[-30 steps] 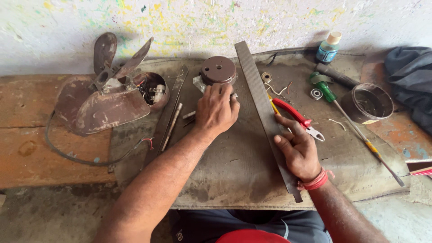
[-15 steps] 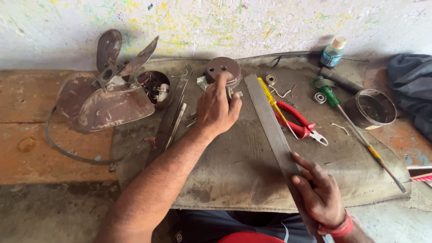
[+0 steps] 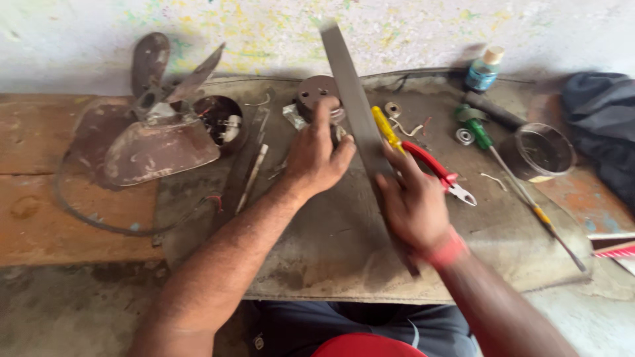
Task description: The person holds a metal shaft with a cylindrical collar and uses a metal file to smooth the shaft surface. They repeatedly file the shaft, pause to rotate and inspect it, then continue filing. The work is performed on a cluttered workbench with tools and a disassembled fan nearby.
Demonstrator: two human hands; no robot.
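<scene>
My left hand (image 3: 319, 157) presses down on a small part at the edge of a round brown metal housing (image 3: 316, 91), index finger stretched toward it. My right hand (image 3: 411, 198) grips a long flat grey metal file (image 3: 350, 92) that runs from near my wrist up and away past the housing, blurred by motion. A red band sits on my right wrist. Both hands work over a dirty grey mat (image 3: 331, 238) on the bench.
A rusty fan with blades and open motor (image 3: 155, 125) lies at the left with a trailing cable. Red-handled pliers (image 3: 440, 173), a yellow-handled screwdriver (image 3: 385, 129), a green-handled screwdriver (image 3: 512, 178), a small bottle (image 3: 481, 69), a round tin (image 3: 536, 152) and dark cloth (image 3: 598, 132) lie to the right.
My right hand has pushed the file forward and up, from lying low by the mat's front edge to reaching past the round housing. My left hand stays on the part.
</scene>
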